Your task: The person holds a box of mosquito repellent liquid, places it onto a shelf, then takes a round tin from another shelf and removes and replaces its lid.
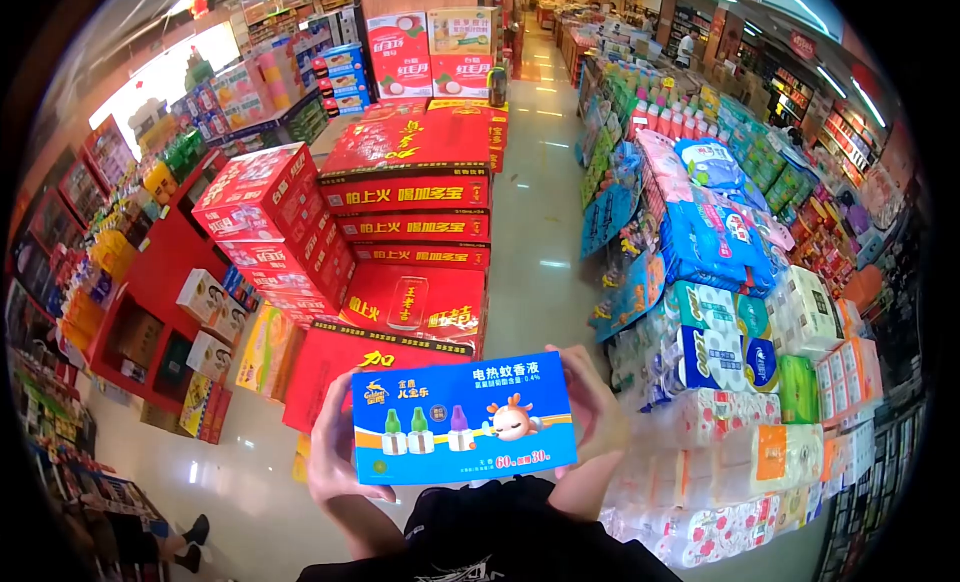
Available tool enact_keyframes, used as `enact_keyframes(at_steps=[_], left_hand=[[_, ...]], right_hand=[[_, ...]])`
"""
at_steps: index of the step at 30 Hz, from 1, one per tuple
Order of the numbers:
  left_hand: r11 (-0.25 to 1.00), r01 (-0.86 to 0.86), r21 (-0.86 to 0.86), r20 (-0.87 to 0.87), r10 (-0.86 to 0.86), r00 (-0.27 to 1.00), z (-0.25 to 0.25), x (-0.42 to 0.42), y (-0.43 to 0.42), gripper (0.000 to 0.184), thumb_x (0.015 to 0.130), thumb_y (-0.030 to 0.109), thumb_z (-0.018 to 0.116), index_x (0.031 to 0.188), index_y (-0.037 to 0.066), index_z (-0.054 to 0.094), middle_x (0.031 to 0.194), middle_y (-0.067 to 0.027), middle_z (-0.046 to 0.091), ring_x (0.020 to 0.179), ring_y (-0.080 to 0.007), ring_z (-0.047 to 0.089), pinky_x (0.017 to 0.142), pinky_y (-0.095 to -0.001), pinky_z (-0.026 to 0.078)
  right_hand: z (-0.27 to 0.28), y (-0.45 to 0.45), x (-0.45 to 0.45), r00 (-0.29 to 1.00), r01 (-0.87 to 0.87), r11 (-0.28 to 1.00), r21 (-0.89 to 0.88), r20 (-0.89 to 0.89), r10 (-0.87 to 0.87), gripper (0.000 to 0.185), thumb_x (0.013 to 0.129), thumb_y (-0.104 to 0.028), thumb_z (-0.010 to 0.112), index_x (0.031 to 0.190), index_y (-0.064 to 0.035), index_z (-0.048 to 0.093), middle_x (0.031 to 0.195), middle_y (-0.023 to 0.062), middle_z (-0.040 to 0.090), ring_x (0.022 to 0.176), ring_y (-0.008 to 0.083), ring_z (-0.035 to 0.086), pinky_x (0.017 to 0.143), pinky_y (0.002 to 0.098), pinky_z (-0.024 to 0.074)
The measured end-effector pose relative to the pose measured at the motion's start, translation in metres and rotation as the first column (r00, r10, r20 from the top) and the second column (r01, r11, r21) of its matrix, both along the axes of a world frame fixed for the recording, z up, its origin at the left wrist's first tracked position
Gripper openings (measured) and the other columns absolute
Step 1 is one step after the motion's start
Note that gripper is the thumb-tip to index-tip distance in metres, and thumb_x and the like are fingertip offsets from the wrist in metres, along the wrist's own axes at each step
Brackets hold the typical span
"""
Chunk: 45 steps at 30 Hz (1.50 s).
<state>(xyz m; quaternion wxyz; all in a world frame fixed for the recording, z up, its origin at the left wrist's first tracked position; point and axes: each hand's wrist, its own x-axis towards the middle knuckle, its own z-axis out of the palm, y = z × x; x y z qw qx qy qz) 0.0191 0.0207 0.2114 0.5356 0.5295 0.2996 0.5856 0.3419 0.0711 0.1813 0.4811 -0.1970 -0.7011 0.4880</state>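
Note:
A blue box of mosquito repellent liquid (465,419) is held up in front of my body, its printed face toward me. Pictures of small bottles with green and purple caps and a cartoon face show on it. My left hand (335,447) grips the box's left end, thumb along the lower edge. Around the right end my right hand (595,407) is closed, with part of its fingers hidden behind the box. Just beyond the box lies a red drink carton (400,347), partly covered by it.
Stacked red drink cartons (415,197) rise ahead to the left. Packs of tissue paper (715,452) and blue packages (715,247) fill the right side. A tiled aisle (545,202) runs forward between them. At lower left, a person's shoe (197,530) is visible.

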Motion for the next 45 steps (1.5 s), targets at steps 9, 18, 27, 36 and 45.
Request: enact_keyframes(at_steps=[9,18,27,36,45], left_hand=[[0.995,-0.077,0.069,-0.211,0.09,0.973,-0.013,-0.046,-0.004,0.139,0.032,0.044,0.096,0.139,-0.011,0.028,0.135,-0.0174,0.034,0.121,-0.0283,0.048,0.099,-0.0405,0.042],[0.977,-0.053,0.208,-0.383,0.131,0.914,0.0,-0.074,-0.006,0.134,0.032,0.048,0.094,0.138,-0.007,0.034,0.132,-0.0189,0.039,0.115,-0.0288,0.053,0.096,-0.0395,0.044],[0.978,-0.012,0.21,-0.497,0.117,0.86,0.006,-0.101,-0.01,0.128,0.034,0.053,0.09,0.136,-0.006,0.04,0.126,-0.0191,0.046,0.102,-0.0249,0.058,0.091,-0.0374,0.046],[0.98,0.047,0.191,-0.545,0.067,0.836,-0.005,-0.144,-0.015,0.13,0.034,0.057,0.089,0.137,-0.005,0.04,0.124,-0.0177,0.047,0.096,-0.0236,0.057,0.086,-0.0359,0.045],[0.932,0.299,0.206,-0.579,-0.13,0.805,-0.008,-0.154,-0.001,0.132,0.034,0.052,0.092,0.138,-0.006,0.035,0.114,-0.0153,0.048,0.097,-0.0241,0.054,0.087,-0.0359,0.044]], right_hand=[[0.001,-0.005,-0.034,0.999,-0.037,0.999,0.002,-0.006,0.037,0.131,0.041,-0.038,0.096,0.144,0.0047,0.026,0.125,0.0104,0.04,0.111,0.0215,0.043,0.096,0.0347,0.0328],[0.001,-0.033,-0.063,0.995,-0.002,0.993,-0.121,-0.1,-0.01,0.128,0.044,-0.033,0.096,0.143,0.0068,0.026,0.134,0.0129,0.037,0.126,0.0253,0.04,0.103,0.0388,0.0311],[-0.015,-0.057,-0.093,0.966,-0.068,0.984,-0.164,-0.256,0.024,0.127,0.049,-0.021,0.095,0.146,0.0051,0.017,0.141,0.013,0.031,0.13,0.0266,0.037,0.108,0.0431,0.0284],[-0.033,-0.074,-0.123,0.992,-0.018,0.979,-0.205,-0.125,-0.008,0.136,0.047,-0.027,0.096,0.146,0.0066,0.009,0.14,0.0149,0.034,0.129,0.0279,0.039,0.108,0.0418,0.0294],[-0.026,-0.126,-0.146,0.969,0.17,0.949,-0.267,-0.13,-0.21,0.134,0.043,-0.025,0.097,0.147,0.0034,0.018,0.134,0.0097,0.031,0.132,0.0251,0.033,0.109,0.0411,0.0263]])
